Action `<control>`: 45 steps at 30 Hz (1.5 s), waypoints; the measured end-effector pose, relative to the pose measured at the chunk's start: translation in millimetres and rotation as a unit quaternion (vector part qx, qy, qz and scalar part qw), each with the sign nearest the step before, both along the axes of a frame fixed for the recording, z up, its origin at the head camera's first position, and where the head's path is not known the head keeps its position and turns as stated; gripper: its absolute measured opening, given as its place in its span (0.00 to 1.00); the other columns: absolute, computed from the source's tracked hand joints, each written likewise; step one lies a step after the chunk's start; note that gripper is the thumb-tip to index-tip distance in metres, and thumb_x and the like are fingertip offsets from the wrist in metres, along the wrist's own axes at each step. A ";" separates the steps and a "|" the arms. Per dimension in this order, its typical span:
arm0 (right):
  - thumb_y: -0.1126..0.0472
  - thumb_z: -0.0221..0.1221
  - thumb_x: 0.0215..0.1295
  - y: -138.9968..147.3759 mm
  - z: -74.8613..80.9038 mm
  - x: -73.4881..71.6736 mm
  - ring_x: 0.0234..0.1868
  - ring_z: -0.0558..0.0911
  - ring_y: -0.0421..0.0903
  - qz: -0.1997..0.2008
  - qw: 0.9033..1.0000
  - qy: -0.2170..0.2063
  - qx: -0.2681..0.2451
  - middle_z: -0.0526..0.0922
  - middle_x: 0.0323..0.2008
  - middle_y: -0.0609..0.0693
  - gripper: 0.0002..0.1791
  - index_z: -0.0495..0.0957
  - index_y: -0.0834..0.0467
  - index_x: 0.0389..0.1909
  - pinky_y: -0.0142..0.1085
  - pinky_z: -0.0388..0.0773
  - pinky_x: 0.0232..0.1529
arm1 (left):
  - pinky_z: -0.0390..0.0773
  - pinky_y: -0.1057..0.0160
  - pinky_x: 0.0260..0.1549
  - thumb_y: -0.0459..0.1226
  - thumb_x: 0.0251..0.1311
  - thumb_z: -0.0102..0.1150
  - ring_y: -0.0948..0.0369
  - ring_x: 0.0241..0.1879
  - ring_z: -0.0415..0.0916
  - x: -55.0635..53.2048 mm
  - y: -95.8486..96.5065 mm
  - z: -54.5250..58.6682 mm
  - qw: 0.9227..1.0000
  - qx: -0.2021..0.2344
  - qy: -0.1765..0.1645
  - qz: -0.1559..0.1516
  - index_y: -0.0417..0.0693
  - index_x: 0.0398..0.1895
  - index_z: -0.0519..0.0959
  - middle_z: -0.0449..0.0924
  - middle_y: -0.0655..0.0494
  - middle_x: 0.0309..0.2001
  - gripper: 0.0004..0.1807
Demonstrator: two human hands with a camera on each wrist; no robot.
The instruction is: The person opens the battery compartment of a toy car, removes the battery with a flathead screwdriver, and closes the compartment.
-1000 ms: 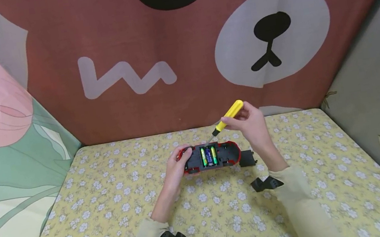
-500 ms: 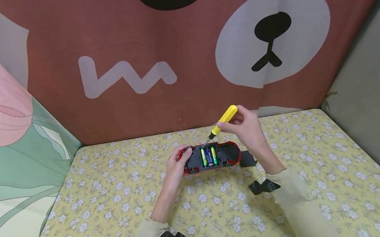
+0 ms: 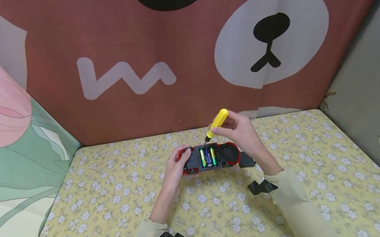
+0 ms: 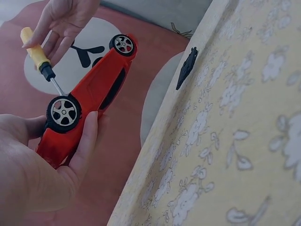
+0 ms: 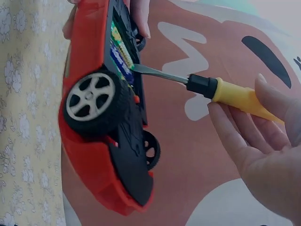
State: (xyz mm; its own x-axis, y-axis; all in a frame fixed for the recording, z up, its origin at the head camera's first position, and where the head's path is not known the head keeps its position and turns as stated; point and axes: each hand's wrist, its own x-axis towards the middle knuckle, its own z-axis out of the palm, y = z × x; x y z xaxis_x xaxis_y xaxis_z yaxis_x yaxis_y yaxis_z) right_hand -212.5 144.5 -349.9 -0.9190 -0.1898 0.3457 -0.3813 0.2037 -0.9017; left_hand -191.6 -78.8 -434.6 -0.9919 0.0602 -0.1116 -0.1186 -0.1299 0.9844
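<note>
A red toy car point(image 3: 229, 154) is held underside up, its battery bay showing several batteries point(image 3: 208, 157) in green and blue. My left hand point(image 3: 174, 165) grips one end of the car, thumb on the black underside; the left wrist view shows its fingers around the red body point(image 4: 94, 89) near a wheel. In my right hand point(image 3: 244, 133) is a flat-bladed screwdriver point(image 3: 217, 122) with a yellow handle, pinched between thumb and fingers. Its blade point(image 5: 162, 75) reaches the bay's edge, near the end of the batteries; whether it touches one I cannot tell.
A black battery cover point(image 3: 246, 159) lies on the flowered tabletop point(image 3: 115, 210), just right of the car. Behind the table hangs a brown cloth point(image 3: 195, 101) with a bear print. Patterned cloths point(image 3: 374, 108) close off both sides.
My right hand has moved left with the screwdriver, which now stands steeper. Its tip has shifted slightly left along the bay's far edge. The left hand and the car stay nearly still.
</note>
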 end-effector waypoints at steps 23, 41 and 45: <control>0.59 0.63 0.74 9.1 -4.7 -11.9 0.44 0.87 0.45 -0.036 0.992 -0.056 -0.105 0.82 0.50 0.66 0.20 0.78 0.69 0.59 0.40 0.87 0.45 | 0.83 0.62 0.38 0.44 0.74 0.61 0.55 0.45 0.81 2.3 2.5 3.3 0.999 -0.032 0.029 -0.026 0.43 0.66 0.77 0.79 0.43 0.57 0.23; 0.60 0.67 0.71 4.3 0.5 -3.7 0.42 0.87 0.47 -0.021 0.997 -0.060 -0.048 0.85 0.46 0.61 0.17 0.81 0.67 0.54 0.45 0.87 0.46 | 0.88 0.44 0.36 0.45 0.76 0.59 0.51 0.41 0.85 -1.2 -10.1 8.7 0.999 0.036 0.005 0.002 0.40 0.67 0.74 0.77 0.38 0.57 0.25; 0.59 0.68 0.70 3.5 0.6 -2.0 0.41 0.88 0.49 -0.004 0.998 -0.056 -0.032 0.85 0.45 0.61 0.17 0.82 0.66 0.52 0.47 0.87 0.45 | 0.88 0.48 0.34 0.45 0.76 0.59 0.52 0.42 0.85 -1.7 -10.3 9.0 0.999 0.041 -0.001 0.011 0.43 0.65 0.75 0.77 0.39 0.57 0.23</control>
